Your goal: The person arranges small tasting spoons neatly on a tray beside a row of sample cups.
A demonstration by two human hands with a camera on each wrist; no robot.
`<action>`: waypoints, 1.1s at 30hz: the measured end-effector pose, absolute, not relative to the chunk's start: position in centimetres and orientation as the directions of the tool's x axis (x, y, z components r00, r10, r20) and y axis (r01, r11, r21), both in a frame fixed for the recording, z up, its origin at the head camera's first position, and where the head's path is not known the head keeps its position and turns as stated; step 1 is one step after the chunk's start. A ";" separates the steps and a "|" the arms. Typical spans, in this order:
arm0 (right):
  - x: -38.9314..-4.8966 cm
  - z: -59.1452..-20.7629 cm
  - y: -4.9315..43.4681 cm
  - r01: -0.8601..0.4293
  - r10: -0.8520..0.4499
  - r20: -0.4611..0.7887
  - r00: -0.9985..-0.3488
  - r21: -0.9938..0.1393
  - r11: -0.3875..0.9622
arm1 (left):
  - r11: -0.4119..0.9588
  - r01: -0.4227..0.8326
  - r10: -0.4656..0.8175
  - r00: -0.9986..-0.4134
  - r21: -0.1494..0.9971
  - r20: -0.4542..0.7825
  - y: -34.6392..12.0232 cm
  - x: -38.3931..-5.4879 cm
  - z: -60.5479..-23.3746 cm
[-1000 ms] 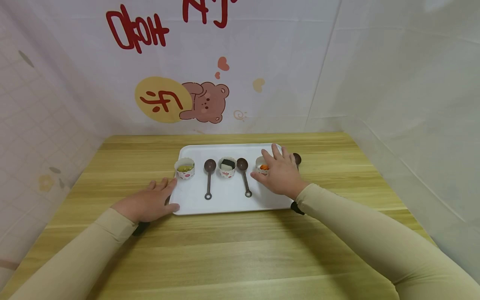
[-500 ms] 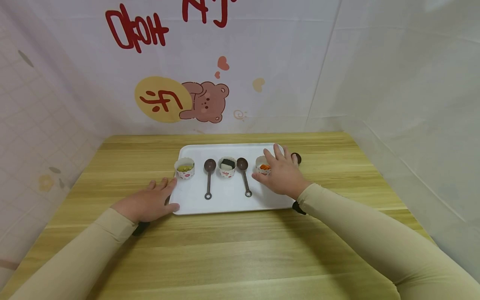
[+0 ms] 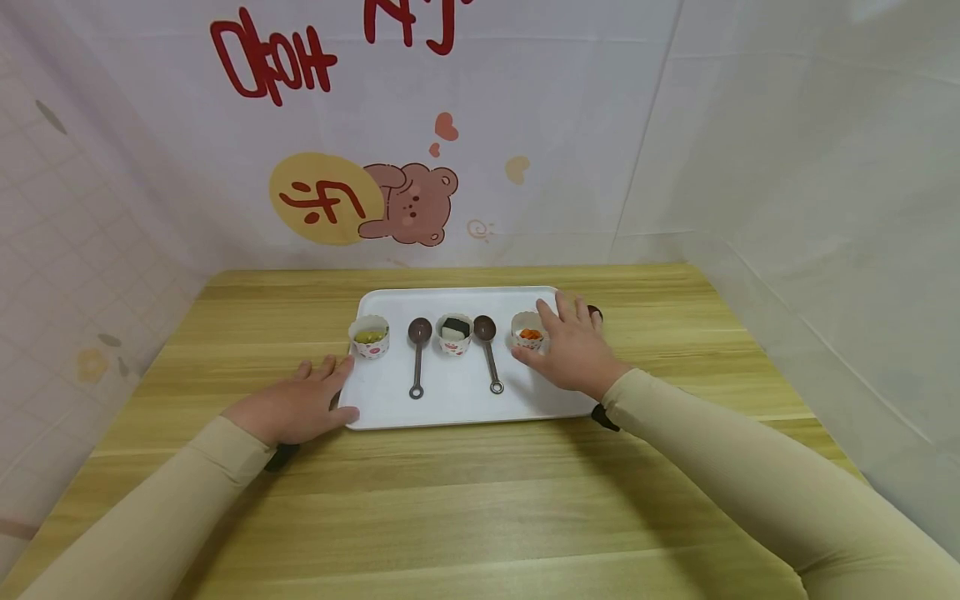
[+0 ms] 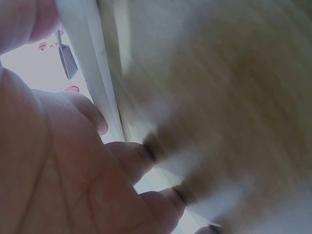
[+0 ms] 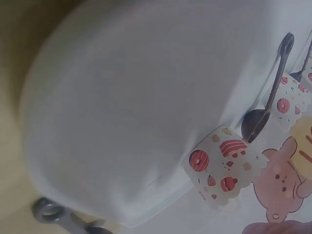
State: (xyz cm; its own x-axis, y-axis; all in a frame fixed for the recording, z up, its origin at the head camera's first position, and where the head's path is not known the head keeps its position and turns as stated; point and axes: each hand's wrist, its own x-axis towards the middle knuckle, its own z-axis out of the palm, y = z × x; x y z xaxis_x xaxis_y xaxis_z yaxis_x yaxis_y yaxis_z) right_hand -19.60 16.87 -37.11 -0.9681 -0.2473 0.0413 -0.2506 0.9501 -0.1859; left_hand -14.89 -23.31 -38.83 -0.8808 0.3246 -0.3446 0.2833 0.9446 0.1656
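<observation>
My left hand (image 3: 296,404) rests at the left edge of a white tray (image 3: 457,410), thumb at the front corner and fingers extended along the table beside it. In the left wrist view, its fingers (image 4: 161,209) lie beside the tray's rim (image 4: 90,53). Over the tray's right end my right hand (image 3: 573,348) is spread, holding nothing, right beside a paper cup (image 3: 527,330) with orange food. Past that hand, a third brown scoop spoon (image 3: 595,315) lies partly hidden; its ring handle (image 5: 48,209) shows off the tray's edge in the right wrist view.
On the tray stand a paper cup (image 3: 370,338) with green food and another (image 3: 453,335) with white and black food. Two brown scoop spoons, one left (image 3: 417,358) and one right (image 3: 489,346), flank the middle cup. A printed cloth (image 3: 555,125) hangs behind the wooden table (image 3: 450,508).
My right hand has shifted slightly to the right, showing more of the cup with orange food. The left hand, tray, cups and spoons stay where they were.
</observation>
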 end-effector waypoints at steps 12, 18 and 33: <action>-19.5 -37.1 18.6 -0.216 -0.213 0.041 -0.976 -0.199 0.956 | 0.946 0.276 0.321 -0.880 0.173 -0.351 -23.2 -14.9 -38.5; -19.8 -37.4 19.8 -0.166 -0.169 0.007 -0.986 -0.225 0.960 | 0.944 0.287 0.327 -0.878 0.163 -0.350 -23.2 -14.9 -38.6; -19.5 -37.1 22.0 -0.144 -0.151 -0.014 -0.988 -0.232 0.962 | 0.941 0.294 0.336 -0.877 0.169 -0.344 -23.2 -14.7 -38.4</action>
State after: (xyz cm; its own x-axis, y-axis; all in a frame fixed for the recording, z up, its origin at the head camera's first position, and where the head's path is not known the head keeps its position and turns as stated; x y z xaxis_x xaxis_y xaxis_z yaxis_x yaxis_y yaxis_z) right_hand -19.51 22.03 -37.07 -0.9884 -0.1512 -0.0142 -0.1439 0.9620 -0.2321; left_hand -14.70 -23.19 -38.35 -0.8766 0.3363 -0.3443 0.2943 0.9406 0.1695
